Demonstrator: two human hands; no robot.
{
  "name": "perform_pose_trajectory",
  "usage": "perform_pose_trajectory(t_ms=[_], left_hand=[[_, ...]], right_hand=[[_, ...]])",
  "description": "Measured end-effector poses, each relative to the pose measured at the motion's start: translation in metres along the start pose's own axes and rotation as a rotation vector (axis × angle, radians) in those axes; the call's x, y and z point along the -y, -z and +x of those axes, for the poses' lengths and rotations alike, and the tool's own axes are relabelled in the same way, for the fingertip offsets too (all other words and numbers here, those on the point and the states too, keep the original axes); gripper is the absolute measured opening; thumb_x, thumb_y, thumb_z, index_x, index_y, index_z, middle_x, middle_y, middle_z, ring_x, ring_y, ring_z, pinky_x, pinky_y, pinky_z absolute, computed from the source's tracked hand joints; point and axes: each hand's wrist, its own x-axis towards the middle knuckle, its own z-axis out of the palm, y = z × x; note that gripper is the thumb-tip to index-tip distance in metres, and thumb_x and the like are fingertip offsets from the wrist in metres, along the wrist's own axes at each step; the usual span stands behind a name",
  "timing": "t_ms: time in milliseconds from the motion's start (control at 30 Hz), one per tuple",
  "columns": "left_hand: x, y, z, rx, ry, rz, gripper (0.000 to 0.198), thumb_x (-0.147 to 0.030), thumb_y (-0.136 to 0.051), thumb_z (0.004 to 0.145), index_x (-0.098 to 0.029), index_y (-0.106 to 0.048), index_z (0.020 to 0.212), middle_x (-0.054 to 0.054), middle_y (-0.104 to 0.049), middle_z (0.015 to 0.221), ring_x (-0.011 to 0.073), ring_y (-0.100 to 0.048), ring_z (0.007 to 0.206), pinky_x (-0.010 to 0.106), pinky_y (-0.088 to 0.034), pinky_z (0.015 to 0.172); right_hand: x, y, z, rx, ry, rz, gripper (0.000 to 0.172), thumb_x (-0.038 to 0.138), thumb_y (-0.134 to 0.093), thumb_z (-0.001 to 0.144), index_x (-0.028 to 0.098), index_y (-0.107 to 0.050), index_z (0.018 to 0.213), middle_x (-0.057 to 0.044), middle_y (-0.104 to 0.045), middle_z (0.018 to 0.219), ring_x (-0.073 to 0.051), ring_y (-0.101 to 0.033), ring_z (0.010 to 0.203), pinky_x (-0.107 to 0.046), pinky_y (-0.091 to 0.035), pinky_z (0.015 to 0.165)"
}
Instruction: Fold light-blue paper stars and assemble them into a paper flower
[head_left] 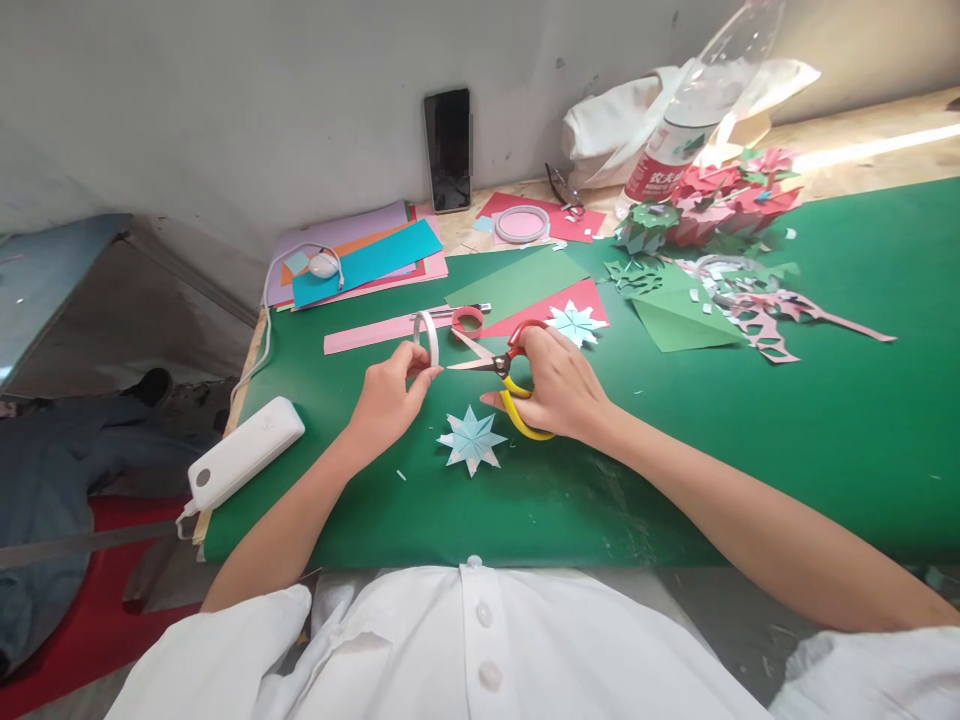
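Note:
My left hand [394, 400] pinches a white roll of tape [429, 338], held upright above the green table covering. In my right hand [559, 385] is a pair of scissors [501, 366] with red and yellow handles. Its blades are spread and point left, their tips close to the tape and my left fingertips. A light blue folded paper star [472, 440] lies just below and between my hands. Beyond my right hand rests a second blue paper star [576, 323]. A small red roll [468, 322] sits behind the blades, by a pink paper strip [360, 335].
Coloured paper sheets [367, 265] and a white cable lie at the back left, near a white power bank [246, 455]. A phone [448, 150] leans on the wall. At the back right stand a plastic bottle [675, 150], red paper flowers [727, 205] and cut paper scraps [772, 315].

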Motion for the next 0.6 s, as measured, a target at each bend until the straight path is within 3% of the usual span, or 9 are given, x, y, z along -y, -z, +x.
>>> perform_pose_trajectory(t_ms=[133,333,600], left_hand=[[-0.0050,-0.0038,-0.0035,0.025,0.041,-0.149,0.014,-0.023,-0.064,0.084,-0.022,-0.052,0.090,0.001,-0.074,0.089,0.0169,-0.074,0.084,0.029,-0.060,0.081],[-0.0075,-0.0067,-0.0061,0.043,0.062,-0.214,0.041,-0.011,-0.061,0.082,-0.025,-0.046,0.118,-0.003,-0.077,0.089,0.0153,-0.076,0.087,0.029,-0.060,0.087],[-0.0086,-0.0069,-0.0100,0.071,-0.016,-0.144,0.037,-0.014,-0.062,0.085,-0.026,-0.048,0.117,-0.003,-0.078,0.092,0.0166,-0.077,0.092,0.028,-0.060,0.088]], right_hand=[[-0.0005,-0.0017,-0.0009,0.032,0.024,-0.059,0.038,0.050,-0.061,0.082,0.018,-0.047,0.098,-0.011,-0.059,0.090,-0.025,-0.049,0.081,-0.037,-0.042,0.073],[-0.0018,-0.0021,-0.0013,0.055,0.008,-0.128,0.039,0.048,-0.065,0.079,0.016,-0.051,0.099,-0.012,-0.060,0.094,-0.027,-0.050,0.085,-0.038,-0.043,0.077],[-0.0006,-0.0001,-0.0004,0.044,-0.025,-0.187,0.041,0.049,-0.066,0.079,0.016,-0.054,0.099,-0.013,-0.062,0.096,-0.028,-0.053,0.087,-0.038,-0.043,0.077]])
